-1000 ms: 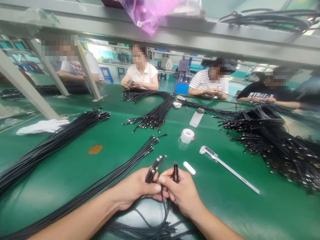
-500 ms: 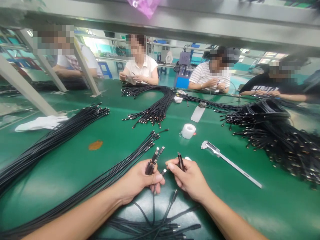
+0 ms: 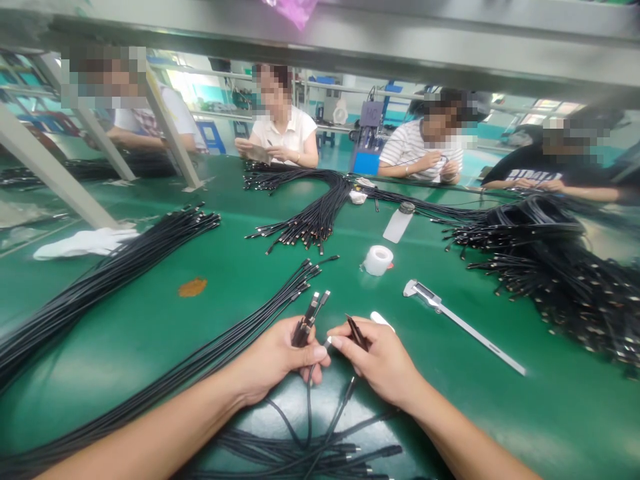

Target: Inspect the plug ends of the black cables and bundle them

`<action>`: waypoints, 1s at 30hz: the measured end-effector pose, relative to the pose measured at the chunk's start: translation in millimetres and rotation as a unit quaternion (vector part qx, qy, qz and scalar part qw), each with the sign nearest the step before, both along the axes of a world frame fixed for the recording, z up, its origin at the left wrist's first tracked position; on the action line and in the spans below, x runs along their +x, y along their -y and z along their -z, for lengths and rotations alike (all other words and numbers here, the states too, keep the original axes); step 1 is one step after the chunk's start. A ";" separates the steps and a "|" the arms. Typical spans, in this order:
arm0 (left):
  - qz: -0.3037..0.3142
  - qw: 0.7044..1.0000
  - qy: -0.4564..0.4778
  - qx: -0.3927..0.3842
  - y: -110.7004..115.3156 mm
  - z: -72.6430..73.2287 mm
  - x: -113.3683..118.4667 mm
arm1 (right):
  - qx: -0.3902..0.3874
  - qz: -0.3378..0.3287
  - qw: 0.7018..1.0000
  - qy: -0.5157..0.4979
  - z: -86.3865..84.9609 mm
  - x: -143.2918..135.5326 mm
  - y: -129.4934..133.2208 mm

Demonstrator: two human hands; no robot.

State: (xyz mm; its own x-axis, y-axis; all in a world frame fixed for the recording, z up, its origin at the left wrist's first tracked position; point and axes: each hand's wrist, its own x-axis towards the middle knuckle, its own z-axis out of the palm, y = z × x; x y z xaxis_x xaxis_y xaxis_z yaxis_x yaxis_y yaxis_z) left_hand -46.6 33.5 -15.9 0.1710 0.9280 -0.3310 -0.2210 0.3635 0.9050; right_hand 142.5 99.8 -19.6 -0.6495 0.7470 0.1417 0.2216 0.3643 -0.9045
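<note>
My left hand (image 3: 285, 357) is closed around several black USB cables (image 3: 311, 310), their metal plugs pointing up past the fingers. One more cable plug (image 3: 328, 341) sticks out between its thumb and fingers toward the right. My right hand (image 3: 373, 347) grips a slim black utility knife (image 3: 356, 332), its pointed tip tilted up to the left. The right thumb and fingertip are at that single plug and seem to touch it. Below my hands lies a loose group of black cables (image 3: 300, 443); the held cable hangs down toward them.
Cable bundles lie left (image 3: 110, 273), at the back (image 3: 320, 213) and right (image 3: 560, 267) on the green table (image 3: 240, 273). A caliper (image 3: 465, 327), a tape roll (image 3: 379, 260) and a white glove (image 3: 83, 244) rest there too. Several people sit opposite; a metal beam (image 3: 350, 40) crosses above.
My right hand has moved slightly left, bringing its fingertips to the single plug. The knife has tipped over to the left. My left hand has stayed nearly still.
</note>
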 end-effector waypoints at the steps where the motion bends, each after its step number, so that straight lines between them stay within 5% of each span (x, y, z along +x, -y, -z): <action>1: -0.001 1.000 0.000 0.000 -0.2 0.1 0.0 | 0.007 -0.005 1.000 0.002 -0.5 0.1 0.0; 30: 0.024 0.999 0.022 0.004 -2.0 6.3 -2.9 | -0.006 -0.034 0.999 0.032 -2.4 1.4 -0.5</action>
State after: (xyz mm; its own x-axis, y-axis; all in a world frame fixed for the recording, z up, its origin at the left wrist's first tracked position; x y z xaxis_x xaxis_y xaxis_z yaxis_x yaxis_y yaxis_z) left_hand -49.4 35.5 -22.2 0.2298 0.9211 -0.3143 -0.2429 0.3670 0.8979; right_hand 144.0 100.3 -17.2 -0.7061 0.7025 0.0888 0.2551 0.3693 -0.8936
